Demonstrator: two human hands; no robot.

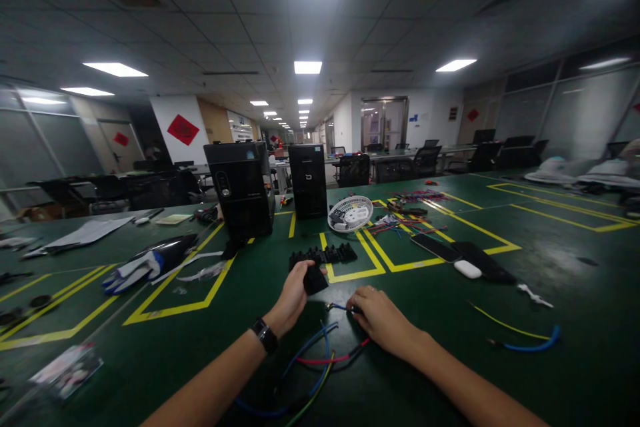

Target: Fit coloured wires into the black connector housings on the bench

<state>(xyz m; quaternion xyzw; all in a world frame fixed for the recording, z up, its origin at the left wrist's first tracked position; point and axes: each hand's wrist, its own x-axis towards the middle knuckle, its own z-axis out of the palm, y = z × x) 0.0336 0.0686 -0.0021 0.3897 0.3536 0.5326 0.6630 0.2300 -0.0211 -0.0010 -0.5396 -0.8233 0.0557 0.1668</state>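
My left hand (295, 293), with a black watch on the wrist, is closed around a small black plastic block (315, 279) just above the green table. My right hand (376, 315) pinches the end of a blue wire (336, 307) close to that block. A bundle of coloured wires (320, 357), blue, red, black and yellow-green, trails from the hands toward me. A row of similar black blocks (324, 255) lies just beyond my left hand.
Two black computer towers (242, 188) (307, 180) stand at the middle. A white basket (350, 213), loose wires (407, 208), a phone (436, 247), a white case (468, 269), gloves (131, 270) and a blue-yellow wire (525, 340) lie around. Yellow tape (173, 309) marks the table.
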